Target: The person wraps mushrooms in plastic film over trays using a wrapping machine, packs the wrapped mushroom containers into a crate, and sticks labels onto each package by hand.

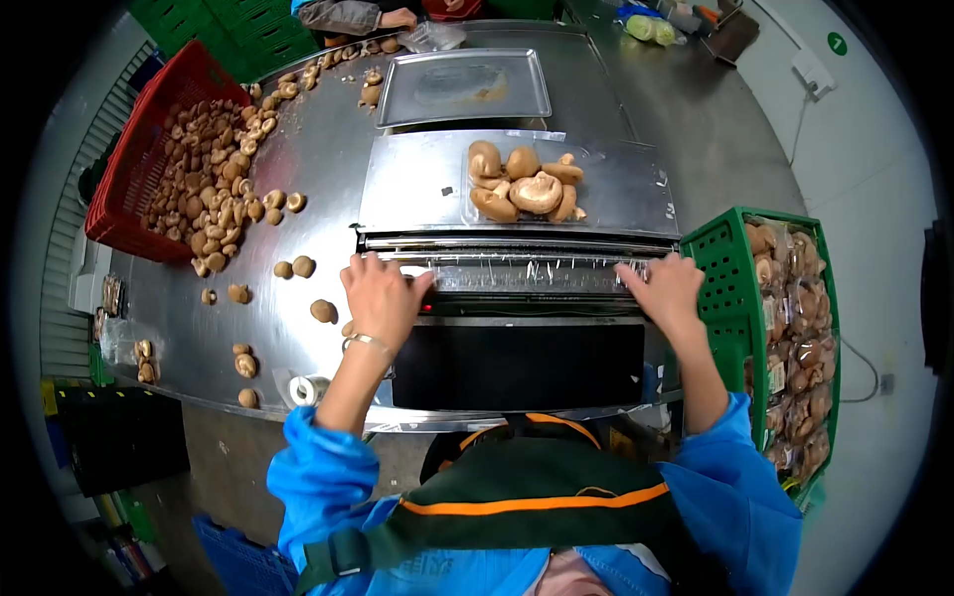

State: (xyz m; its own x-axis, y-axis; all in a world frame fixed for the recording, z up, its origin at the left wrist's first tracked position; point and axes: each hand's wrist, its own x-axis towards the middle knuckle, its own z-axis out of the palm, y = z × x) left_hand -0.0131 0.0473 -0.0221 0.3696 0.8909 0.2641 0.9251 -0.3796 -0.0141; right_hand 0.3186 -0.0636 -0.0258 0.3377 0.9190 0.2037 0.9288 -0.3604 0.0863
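A tray of brown mushrooms (529, 185) rests on the metal top of a wrapping machine (417, 189). In front of it, clear film (527, 276) stretches across the machine's rollers. At the film's left end is my left hand (383, 298), thumb and fingers closed at its edge. My right hand (666, 290) is at the right end, its thumb and fingers pinched at the film's edge. Below the film lies a black plate (517, 366), with neither hand on it.
A red crate (129, 169) spills loose mushrooms (214, 169) at the left. A green crate (720, 288) of packed mushrooms stands at the right. Behind the machine lies a metal tray (462, 84). A co-worker's hand (397, 19) is at the far edge. A film roll (302, 389) sits front left.
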